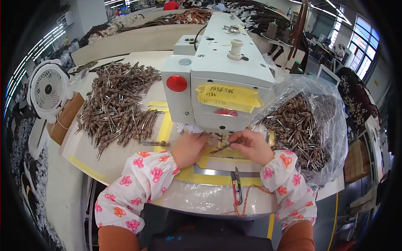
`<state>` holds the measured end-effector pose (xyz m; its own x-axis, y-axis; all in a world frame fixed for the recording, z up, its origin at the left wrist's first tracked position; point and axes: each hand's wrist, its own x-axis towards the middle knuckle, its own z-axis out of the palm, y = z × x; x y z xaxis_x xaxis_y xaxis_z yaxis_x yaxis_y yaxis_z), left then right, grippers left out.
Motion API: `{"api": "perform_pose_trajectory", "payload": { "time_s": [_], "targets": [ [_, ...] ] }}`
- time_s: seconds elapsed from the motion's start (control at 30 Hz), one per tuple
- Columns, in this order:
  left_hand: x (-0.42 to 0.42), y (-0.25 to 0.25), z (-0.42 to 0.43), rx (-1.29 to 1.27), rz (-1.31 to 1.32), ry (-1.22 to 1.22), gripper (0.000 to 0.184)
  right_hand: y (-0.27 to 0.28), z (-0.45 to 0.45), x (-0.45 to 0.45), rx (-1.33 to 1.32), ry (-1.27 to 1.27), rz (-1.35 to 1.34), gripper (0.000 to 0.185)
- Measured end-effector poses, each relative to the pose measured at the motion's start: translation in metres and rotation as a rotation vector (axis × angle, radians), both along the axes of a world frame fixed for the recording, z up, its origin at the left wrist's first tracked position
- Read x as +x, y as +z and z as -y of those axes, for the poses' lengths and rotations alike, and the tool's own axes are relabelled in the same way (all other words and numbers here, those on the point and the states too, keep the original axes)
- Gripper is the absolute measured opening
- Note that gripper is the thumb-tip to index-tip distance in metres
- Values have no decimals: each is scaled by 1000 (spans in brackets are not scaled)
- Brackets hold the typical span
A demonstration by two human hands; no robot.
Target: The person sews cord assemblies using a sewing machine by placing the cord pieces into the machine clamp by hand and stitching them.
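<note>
Left grip (189, 149) angles inward, palm down; right grip (253, 146) pinches.

the right grip (252, 145) pinches a brown cord (220, 148) beside the sewing machine (228, 69), left grip (190, 148) nearby.

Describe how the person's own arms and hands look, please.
The left hand and right hand wear no gloves. Loose white sleeve covers, printed with pink and orange flowers, gather at the wrists. Above them show plain rust-brown sleeves.
</note>
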<state>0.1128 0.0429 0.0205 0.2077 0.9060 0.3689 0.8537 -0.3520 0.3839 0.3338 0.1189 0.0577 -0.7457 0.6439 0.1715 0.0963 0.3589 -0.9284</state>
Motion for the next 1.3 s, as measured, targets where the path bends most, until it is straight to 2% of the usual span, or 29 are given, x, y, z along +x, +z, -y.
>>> {"api": "perform_pose_trajectory", "payload": {
  "time_s": [0.03, 0.07, 0.1, 0.13, 0.2, 0.27, 0.3, 0.37, 0.53, 0.6, 0.67, 0.77, 0.93, 1.0, 1.3],
  "targets": [
    [0, -4, -6, -1, 4, 9, 30, -4, 2, -5, -120, -18, -43, 17],
    [-1, -9, -12, 11, -108, 2, 28, -8, 3, -8, -244, -39, -87, 20],
    [-2, -11, -16, 19, -222, -10, 27, -16, 1, -9, -252, -37, -87, 20],
    [-5, -12, -18, 7, -222, -14, 27, -25, -1, -8, -215, -68, -59, 22],
    [-9, -13, -13, 160, -191, -22, 24, -32, 1, -6, -207, -105, -19, 25],
    [-5, -8, -14, 190, -125, -35, 23, -22, 3, -7, -115, -196, 202, 27],
    [-4, -4, -15, 236, -66, -44, 22, -28, 1, -7, -124, -200, 205, 27],
    [-2, 7, -13, 283, -14, -86, 23, -44, 1, -7, -106, -163, 42, 27],
    [-2, 4, -12, 316, 34, -155, 24, -44, 2, -11, -175, -126, -40, 24],
    [0, 2, -14, 340, 56, -261, 24, -45, 1, -11, -211, -129, -48, 22],
    [4, 0, -11, 307, 46, -227, 25, -53, -1, -10, 56, -57, -94, 22],
    [4, -2, -11, 298, 14, -193, 25, -43, 3, -13, 182, -125, -16, 23],
    [4, -9, -13, 275, -24, -154, 24, -34, 3, -14, 258, -227, 111, 22],
    [2, -4, -15, 385, -160, -155, 23, -33, 0, -16, 291, -229, 112, 22],
    [-2, -15, -22, 325, -85, -185, 31, -34, -6, -22, 202, -240, 120, 21]
  ]
}}
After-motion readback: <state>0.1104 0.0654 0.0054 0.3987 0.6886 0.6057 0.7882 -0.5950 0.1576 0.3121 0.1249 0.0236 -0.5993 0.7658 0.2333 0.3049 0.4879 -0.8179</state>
